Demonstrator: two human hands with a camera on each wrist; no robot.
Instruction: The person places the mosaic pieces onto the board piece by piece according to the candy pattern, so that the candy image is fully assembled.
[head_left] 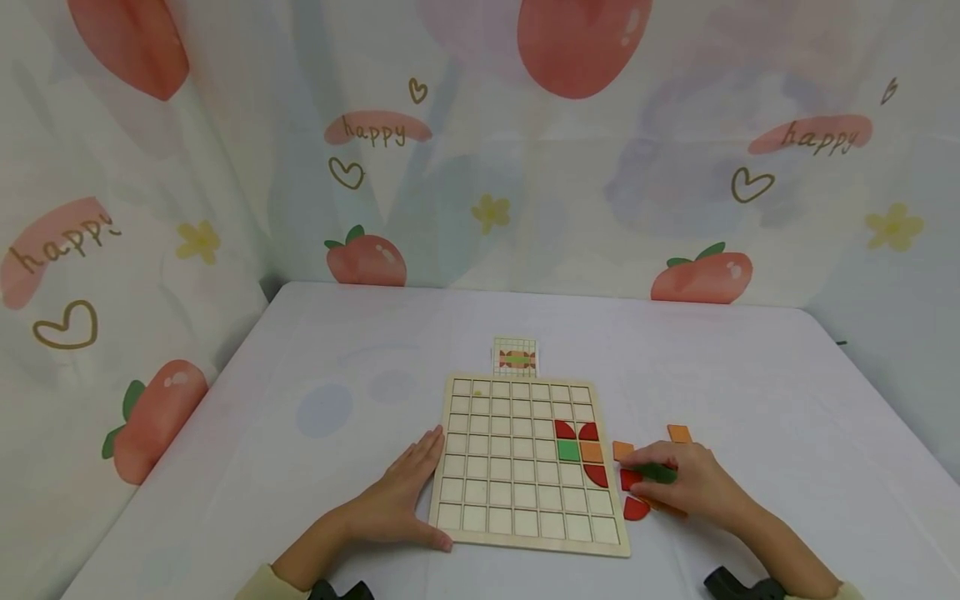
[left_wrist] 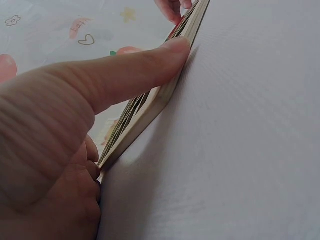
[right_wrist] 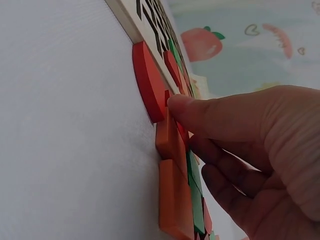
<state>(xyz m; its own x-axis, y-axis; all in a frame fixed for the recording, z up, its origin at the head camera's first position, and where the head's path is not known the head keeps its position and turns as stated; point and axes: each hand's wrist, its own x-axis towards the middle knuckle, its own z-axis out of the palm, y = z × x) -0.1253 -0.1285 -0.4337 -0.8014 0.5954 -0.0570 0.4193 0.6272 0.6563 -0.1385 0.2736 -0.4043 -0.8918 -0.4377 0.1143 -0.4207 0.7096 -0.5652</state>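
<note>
Board (head_left: 500,472), pale and gridded, bears red, green, orange tiles (head_left: 592,452).

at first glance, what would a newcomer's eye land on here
Probably the grid board on the white table, with one green piece bright among red and orange ones near its right edge. Next come the hands: the left hand at the board's left edge, the right hand at the loose pieces right of it. Behind, a big red print tops the backdrop.
</note>
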